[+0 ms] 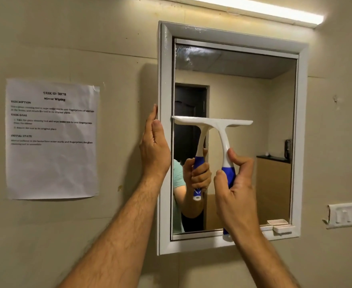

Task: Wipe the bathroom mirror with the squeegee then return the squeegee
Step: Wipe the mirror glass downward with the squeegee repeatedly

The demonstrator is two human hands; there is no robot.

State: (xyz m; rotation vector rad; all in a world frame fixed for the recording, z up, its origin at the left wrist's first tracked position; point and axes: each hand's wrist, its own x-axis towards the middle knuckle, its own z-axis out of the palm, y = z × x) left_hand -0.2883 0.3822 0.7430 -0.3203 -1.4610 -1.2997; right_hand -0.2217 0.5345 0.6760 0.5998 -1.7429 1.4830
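A mirror (243,96) in a white frame (163,80) hangs on the beige wall. My right hand (235,188) grips the blue handle of a white squeegee (222,126). Its blade lies level against the glass at mid height, reaching the mirror's left edge. My left hand (154,146) rests flat against the outer left side of the frame, fingers straight and pointing up. The glass reflects the squeegee and the gripping hand. Smears show near the mirror's top left corner.
A printed task sheet (52,140) is taped to the wall left of the mirror. A tube light (254,9) runs above. A white switch plate (347,214) sits at the lower right. A small white tray (282,228) stands on the frame's lower right ledge.
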